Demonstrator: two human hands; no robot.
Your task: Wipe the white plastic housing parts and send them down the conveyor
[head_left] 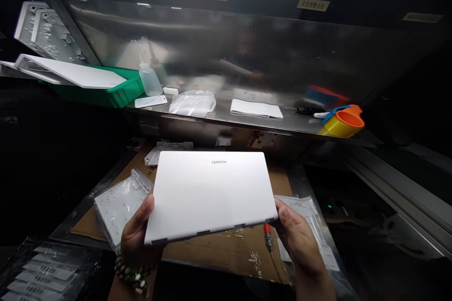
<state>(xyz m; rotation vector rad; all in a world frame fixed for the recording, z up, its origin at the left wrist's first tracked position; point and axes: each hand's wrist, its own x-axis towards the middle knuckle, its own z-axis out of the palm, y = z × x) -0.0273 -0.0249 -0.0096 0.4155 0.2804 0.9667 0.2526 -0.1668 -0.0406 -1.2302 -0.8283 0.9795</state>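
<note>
A white laptop lid panel [208, 193] with a brand name printed upside down is held level over a sheet of brown cardboard [233, 249]. My left hand [136, 240] grips its near left corner, thumb on top, with a bead bracelet at the wrist. My right hand [298, 237] grips its near right corner. Both hands are closed on the panel's edges.
Clear plastic trays [118, 207] lie left and right of the cardboard; a red-handled tool [267, 235] rests near my right hand. The steel shelf [293, 122] behind carries a green bin [116, 91] with white panels, a squeeze bottle [150, 80], plastic bags, white cloth and coloured tape rolls [342, 122].
</note>
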